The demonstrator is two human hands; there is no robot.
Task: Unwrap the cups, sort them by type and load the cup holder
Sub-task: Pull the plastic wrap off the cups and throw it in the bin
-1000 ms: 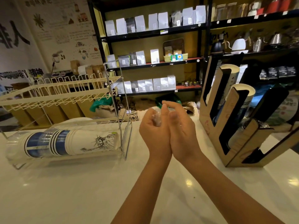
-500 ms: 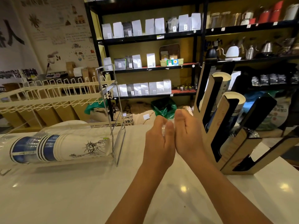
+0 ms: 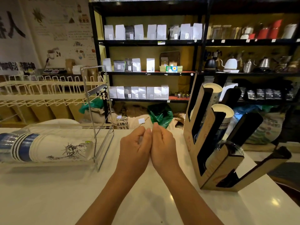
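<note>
My left hand [image 3: 136,143] and my right hand [image 3: 162,143] are pressed side by side above the white counter [image 3: 48,192], fingers curled inward. A small wad of clear plastic wrap [image 3: 142,138] barely shows between them. A sleeve of paper cups [image 3: 48,150] in clear wrap lies on its side at the left; it holds blue-banded cups and white cups with a statue drawing. The wooden cup holder [image 3: 215,161] stands at the right. Its two back slots hold paper cup stacks [image 3: 223,111], and a third slot holds clear plastic cups [image 3: 230,146].
A chrome wire frame [image 3: 97,120] stands around the sleeve's right end, just left of my hands. A white wire rack [image 3: 40,95] sits behind it. Black shelves [image 3: 151,43] with bags and kettles fill the background. The counter's edge [image 3: 279,189] runs diagonally at the right.
My hands stay pressed together and have sunk a little toward the counter. The clear wad between them shows less than before. The view has shifted slightly.
</note>
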